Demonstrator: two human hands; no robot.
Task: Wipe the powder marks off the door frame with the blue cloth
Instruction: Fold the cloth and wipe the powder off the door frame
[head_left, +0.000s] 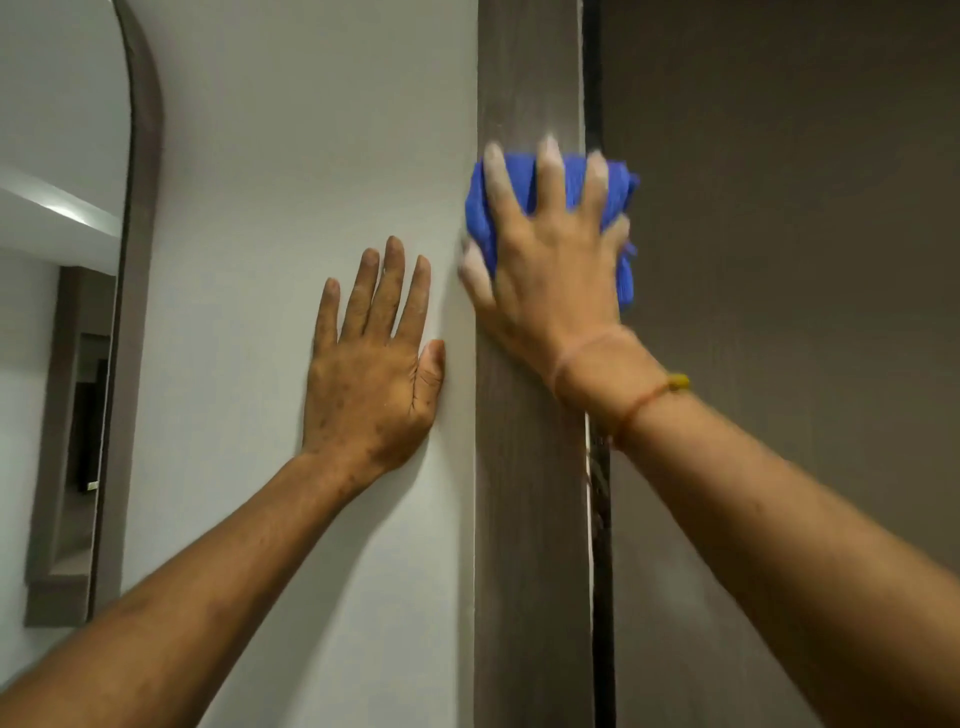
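A brown wooden door frame (530, 519) runs vertically through the middle of the view. My right hand (550, 254) presses a bunched blue cloth (480, 208) flat against the frame, fingers spread over it; the fingertips look dusted white and the hand is blurred. Faint pale smears show on the frame (524, 93) above the cloth. My left hand (371, 364) lies flat on the white wall (291, 156) just left of the frame, fingers slightly apart, holding nothing.
A brown door (779, 260) fills the right side, with a dark gap (602, 545) between it and the frame. At the far left hangs an arched, brown-framed mirror (137, 260) reflecting part of the room.
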